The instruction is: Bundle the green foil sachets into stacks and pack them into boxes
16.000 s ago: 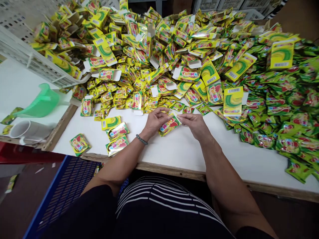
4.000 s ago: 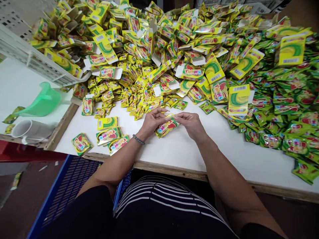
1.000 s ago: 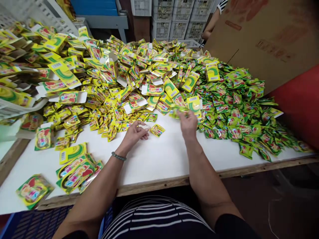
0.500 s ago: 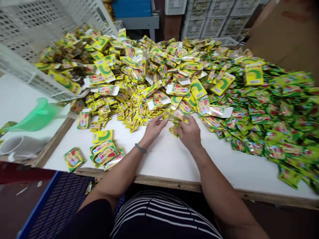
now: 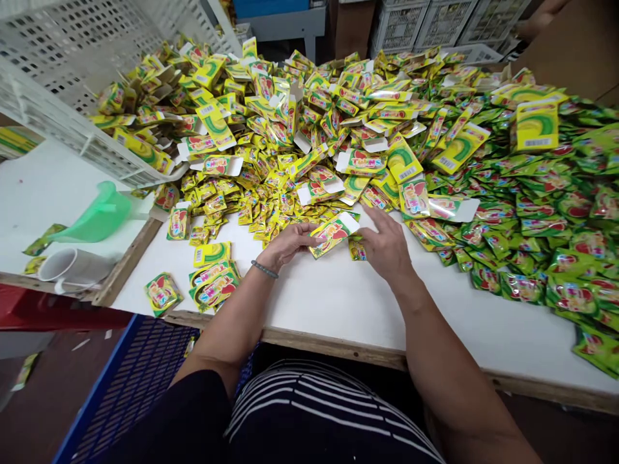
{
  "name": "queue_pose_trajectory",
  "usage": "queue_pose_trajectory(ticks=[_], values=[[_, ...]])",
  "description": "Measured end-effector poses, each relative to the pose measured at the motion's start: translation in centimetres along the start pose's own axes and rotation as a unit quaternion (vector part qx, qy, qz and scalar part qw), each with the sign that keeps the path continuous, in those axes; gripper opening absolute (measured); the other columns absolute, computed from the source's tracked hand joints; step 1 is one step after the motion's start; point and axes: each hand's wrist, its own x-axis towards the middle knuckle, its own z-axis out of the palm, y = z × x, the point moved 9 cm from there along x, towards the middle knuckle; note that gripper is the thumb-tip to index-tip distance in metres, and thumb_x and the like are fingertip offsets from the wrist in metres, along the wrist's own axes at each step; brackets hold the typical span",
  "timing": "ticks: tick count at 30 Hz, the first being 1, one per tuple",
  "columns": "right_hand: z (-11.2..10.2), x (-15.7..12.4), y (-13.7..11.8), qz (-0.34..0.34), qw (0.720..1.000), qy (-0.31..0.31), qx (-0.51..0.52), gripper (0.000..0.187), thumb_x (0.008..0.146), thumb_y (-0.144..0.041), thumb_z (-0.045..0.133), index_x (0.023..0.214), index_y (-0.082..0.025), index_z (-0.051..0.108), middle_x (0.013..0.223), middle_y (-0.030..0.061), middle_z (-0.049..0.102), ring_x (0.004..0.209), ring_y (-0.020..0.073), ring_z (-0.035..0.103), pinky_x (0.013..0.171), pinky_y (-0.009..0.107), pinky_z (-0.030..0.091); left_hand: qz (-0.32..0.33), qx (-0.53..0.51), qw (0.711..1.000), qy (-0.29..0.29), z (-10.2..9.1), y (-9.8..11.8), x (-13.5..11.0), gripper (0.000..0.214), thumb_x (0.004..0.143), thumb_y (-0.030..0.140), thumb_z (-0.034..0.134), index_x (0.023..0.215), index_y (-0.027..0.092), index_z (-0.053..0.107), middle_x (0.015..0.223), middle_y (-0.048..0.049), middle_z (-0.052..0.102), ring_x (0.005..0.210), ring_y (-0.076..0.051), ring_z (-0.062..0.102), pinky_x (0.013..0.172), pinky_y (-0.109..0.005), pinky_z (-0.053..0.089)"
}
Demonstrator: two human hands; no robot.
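Note:
My left hand (image 5: 291,243), with a dark beaded band on its wrist, grips a small yellow and green candy box (image 5: 330,238) between thumb and fingers. The box's white end flap stands open toward my right hand (image 5: 388,245). Thumb and forefinger of that hand are apart beside the flap, with nothing visible between them; its other fingers are partly hidden. Just under the right fingers lies a small yellow packet (image 5: 358,251). Beyond both hands spreads a heap of small yellow packets (image 5: 271,212), with open candy boxes (image 5: 362,162) strewn on top.
Green packets (image 5: 532,225) are piled on the right. A white crate (image 5: 97,138) lies tipped at the back left, near a green scoop (image 5: 99,216) and a white mug (image 5: 77,267). Filled boxes (image 5: 215,283) lie left of my forearm. A blue basket (image 5: 120,386) stands below the table edge.
The box has turned so its printed front faces up, flap to the right. My right hand has drawn away from it, its fingers spreading. The view has shifted slightly.

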Motion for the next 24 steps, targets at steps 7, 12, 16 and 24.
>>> queue_pose_trajectory(ticks=[7, 12, 16, 24], values=[[-0.3, -1.0, 6.6, 0.282, 0.893, 0.097, 0.337, 0.043, 0.076, -0.056, 0.062, 0.101, -0.021, 0.06, 0.092, 0.0055, 0.07, 0.084, 0.0214, 0.066, 0.077, 0.037, 0.054, 0.103, 0.121, 0.987, 0.015, 0.6, 0.7, 0.3, 0.044, 0.053, 0.037, 0.089, 0.084, 0.014, 0.068, 0.084, -0.0019, 0.068, 0.078, -0.013, 0.061, 0.073, -0.026, 0.049], [1.9, -0.7, 5.5, 0.267, 0.904, -0.03, 0.333, 0.04, 0.069, -0.051, 0.071, 0.095, -0.021, 0.064, 0.076, 0.0008, 0.068, 0.076, 0.0203, 0.064, 0.071, 0.033, 0.052, 0.079, 0.119, 0.99, -0.018, 2.1, 0.0, 0.2, 0.045, 0.054, 0.04, 0.088, 0.084, 0.014, 0.068, 0.085, -0.0025, 0.07, 0.075, -0.013, 0.062, 0.072, -0.026, 0.049], [2.6, -0.8, 4.7, 0.236, 0.904, -0.103, 0.341, 0.037, 0.071, -0.051, 0.07, 0.092, -0.021, 0.067, 0.078, 0.0024, 0.07, 0.078, 0.0224, 0.065, 0.07, 0.034, 0.053, 0.042, 0.084, 0.994, -0.05, 3.7, -0.8, 0.0, 0.052, 0.054, 0.042, 0.089, 0.089, 0.012, 0.066, 0.08, -0.0029, 0.07, 0.069, -0.012, 0.063, 0.066, -0.025, 0.048], [3.1, -0.8, 4.4, 0.214, 0.909, -0.129, 0.333, 0.037, 0.071, -0.05, 0.07, 0.092, -0.02, 0.07, 0.08, 0.0035, 0.07, 0.076, 0.0216, 0.064, 0.066, 0.033, 0.052, 0.043, 0.056, 0.996, -0.061, 4.8, -0.6, -0.7, 0.051, 0.055, 0.044, 0.088, 0.091, 0.012, 0.07, 0.082, -0.0044, 0.073, 0.069, -0.013, 0.064, 0.067, -0.026, 0.047]])
